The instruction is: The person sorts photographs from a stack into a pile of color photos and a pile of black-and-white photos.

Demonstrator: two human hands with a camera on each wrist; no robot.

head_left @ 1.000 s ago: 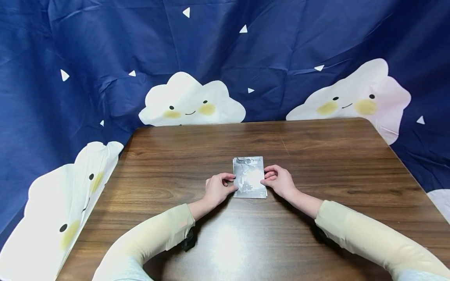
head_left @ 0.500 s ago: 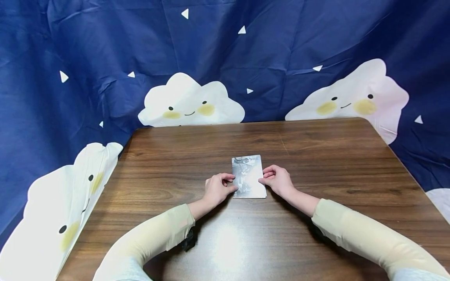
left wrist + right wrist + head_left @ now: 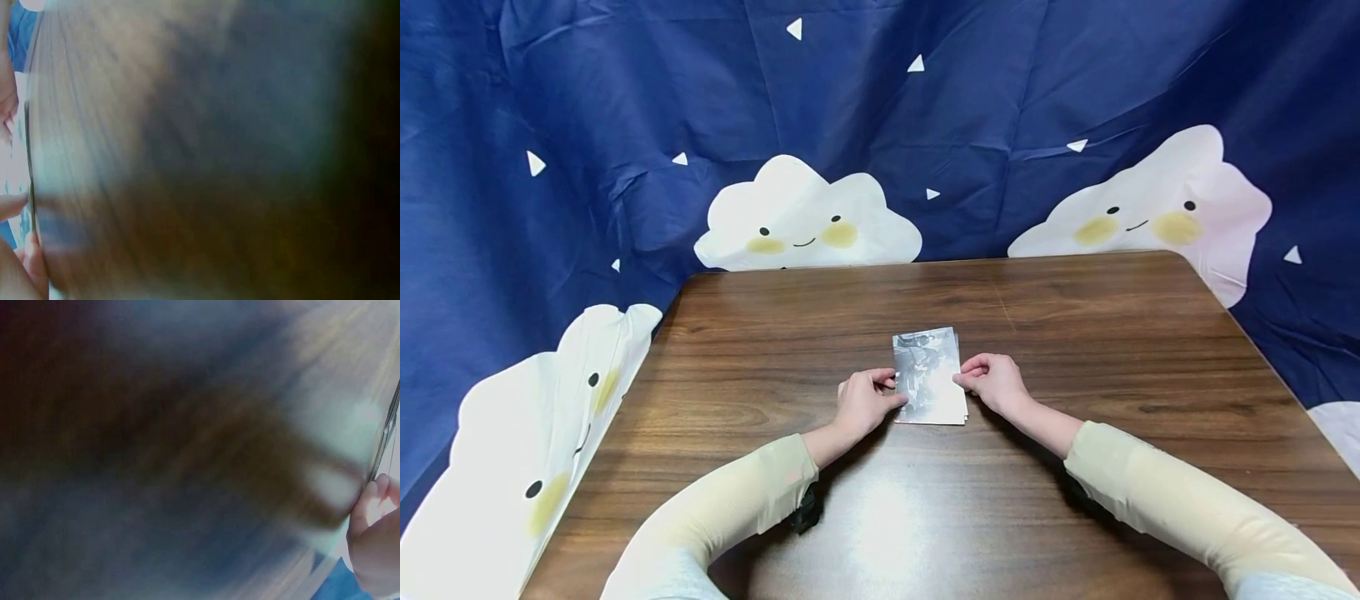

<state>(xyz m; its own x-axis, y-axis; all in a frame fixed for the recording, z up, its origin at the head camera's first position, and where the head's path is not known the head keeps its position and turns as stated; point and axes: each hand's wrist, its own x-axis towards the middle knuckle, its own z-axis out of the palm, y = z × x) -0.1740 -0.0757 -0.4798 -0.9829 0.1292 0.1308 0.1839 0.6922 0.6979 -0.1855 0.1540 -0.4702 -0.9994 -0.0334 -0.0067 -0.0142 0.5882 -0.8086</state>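
Note:
A small stack of glossy prints (image 3: 929, 379) with a grey picture on top lies near the middle of the table. Its sheets are slightly fanned, so edges of lower ones peek out along the right side and bottom right corner. My left hand (image 3: 867, 403) pinches the left edge, thumb over the top sheet. On the opposite side my right hand (image 3: 997, 384) pinches the right edge between thumb and forefinger. Seen edge-on, the stack is a thin dark line in both wrist views, with left fingers (image 3: 35, 265) and right hand (image 3: 378, 547) at it.
The brown wood-grain table (image 3: 790, 325) extends around the stack, with a bright glare spot near the front. Behind it hangs a dark blue curtain (image 3: 970, 108) printed with smiling white clouds. Most of both wrist views is blurred.
The top print has shifted slightly left and tilted, exposing more of the lower sheets at the right. My right fingertips have drawn together at the edge; the left hand stays nearly still.

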